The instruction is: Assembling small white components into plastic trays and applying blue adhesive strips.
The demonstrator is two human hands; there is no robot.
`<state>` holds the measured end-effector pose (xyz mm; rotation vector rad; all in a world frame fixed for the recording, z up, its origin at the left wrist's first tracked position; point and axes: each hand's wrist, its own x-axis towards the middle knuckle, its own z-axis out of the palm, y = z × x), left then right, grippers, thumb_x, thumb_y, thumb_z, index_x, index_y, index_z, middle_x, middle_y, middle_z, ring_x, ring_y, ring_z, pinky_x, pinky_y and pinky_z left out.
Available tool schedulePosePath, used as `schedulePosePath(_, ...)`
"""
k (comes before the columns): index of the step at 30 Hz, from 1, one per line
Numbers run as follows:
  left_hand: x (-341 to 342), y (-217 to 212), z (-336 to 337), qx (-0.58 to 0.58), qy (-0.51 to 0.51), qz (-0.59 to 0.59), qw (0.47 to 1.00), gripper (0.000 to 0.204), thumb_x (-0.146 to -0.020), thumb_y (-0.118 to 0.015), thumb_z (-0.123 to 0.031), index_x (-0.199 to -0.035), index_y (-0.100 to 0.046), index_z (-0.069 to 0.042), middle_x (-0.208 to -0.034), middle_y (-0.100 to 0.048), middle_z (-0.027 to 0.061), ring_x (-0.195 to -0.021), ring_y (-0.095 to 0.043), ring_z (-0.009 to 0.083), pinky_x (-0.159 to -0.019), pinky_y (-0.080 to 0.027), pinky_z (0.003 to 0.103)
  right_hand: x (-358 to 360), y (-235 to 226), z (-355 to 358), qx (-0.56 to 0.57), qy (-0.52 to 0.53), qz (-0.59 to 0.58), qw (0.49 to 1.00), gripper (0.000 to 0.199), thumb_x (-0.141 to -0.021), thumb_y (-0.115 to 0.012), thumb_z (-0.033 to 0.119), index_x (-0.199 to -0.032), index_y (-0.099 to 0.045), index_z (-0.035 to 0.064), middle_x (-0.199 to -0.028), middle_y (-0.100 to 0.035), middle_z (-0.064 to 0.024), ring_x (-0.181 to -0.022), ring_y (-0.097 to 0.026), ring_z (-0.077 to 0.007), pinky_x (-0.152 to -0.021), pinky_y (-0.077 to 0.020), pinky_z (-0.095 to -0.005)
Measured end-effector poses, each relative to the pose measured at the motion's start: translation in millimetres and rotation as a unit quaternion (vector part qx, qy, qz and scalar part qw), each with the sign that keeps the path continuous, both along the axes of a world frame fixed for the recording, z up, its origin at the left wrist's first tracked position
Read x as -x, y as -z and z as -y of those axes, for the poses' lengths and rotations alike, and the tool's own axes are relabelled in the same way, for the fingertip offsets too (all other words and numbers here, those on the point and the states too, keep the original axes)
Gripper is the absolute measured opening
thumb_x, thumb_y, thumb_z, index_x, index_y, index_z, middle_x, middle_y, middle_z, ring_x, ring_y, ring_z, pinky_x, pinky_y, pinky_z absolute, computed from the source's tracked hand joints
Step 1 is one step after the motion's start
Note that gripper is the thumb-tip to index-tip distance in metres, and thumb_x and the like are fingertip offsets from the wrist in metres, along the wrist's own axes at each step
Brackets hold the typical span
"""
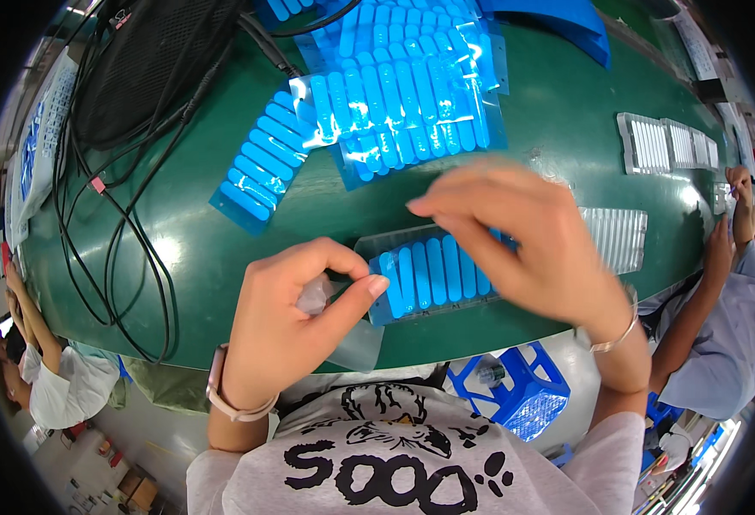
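Observation:
A sheet of blue strips lies in a clear plastic tray at the table's near edge. My left hand is closed at the sheet's left end, thumb and forefinger together by its corner. Crumpled clear film shows inside that hand, and a loose clear piece hangs below it. Above the sheet's right part is my right hand, smeared by motion with its fingers bent. Whether it holds anything does not show. It covers part of the sheet and tray.
A pile of blue strip sheets lies on the green table, with one sheet angled beside it. Clear ribbed trays are at right. Black cables loop at left. Other people sit at both sides; a blue stool stands below.

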<state>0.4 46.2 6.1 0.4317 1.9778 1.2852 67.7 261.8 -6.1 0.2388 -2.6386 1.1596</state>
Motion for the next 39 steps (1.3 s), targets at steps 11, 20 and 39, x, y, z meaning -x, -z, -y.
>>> schedulePosePath(11, -3.6, -11.0, 1.3, 0.010, 0.031, -0.122, 0.992, 0.009, -0.077, -0.071, -0.004, -0.080, -0.062, -0.002, -0.071, -0.063, 0.0072, -0.057, -0.057, 0.0119, -0.052, -0.042, 0.024, 94.8, -20.3, 0.4, 0.051, -0.405, 0.357, 0.841, 0.016, -0.079, -0.061, 0.014, -0.084, -0.070, 0.0011, -0.073, -0.064, -0.0086, -0.061, -0.053, -0.0172, -0.058, -0.0437, -0.0317)
schedulePosePath(20, -0.4, -3.8, 3.5, 0.007, 0.001, -0.058, 0.998, 0.010, -0.077, -0.070, -0.003, -0.079, -0.060, -0.001, -0.064, -0.061, 0.0030, -0.051, -0.050, 0.0041, -0.046, -0.036, 0.020, 101.2, -23.0, 2.1, -0.014, -0.404, 0.406, 0.819, 0.020, -0.079, -0.057, 0.015, -0.080, -0.068, -0.0020, -0.062, -0.060, -0.0096, -0.053, -0.052, -0.0183, -0.053, -0.0423, -0.0325)
schedulePosePath(39, -2.6, 11.1, 7.8, -0.071, -0.046, 0.060, 0.995, 0.013, -0.081, -0.066, 0.000, -0.076, -0.054, -0.001, -0.066, -0.058, -0.0017, -0.054, -0.042, -0.0014, -0.046, -0.029, 0.017, 110.5, -32.2, 9.4, -0.141, -0.420, 0.362, 0.820, 0.018, -0.064, -0.052, 0.012, -0.051, -0.047, 0.0015, -0.050, -0.039, -0.0064, -0.049, -0.036, -0.0198, -0.048, -0.0306, -0.0387)
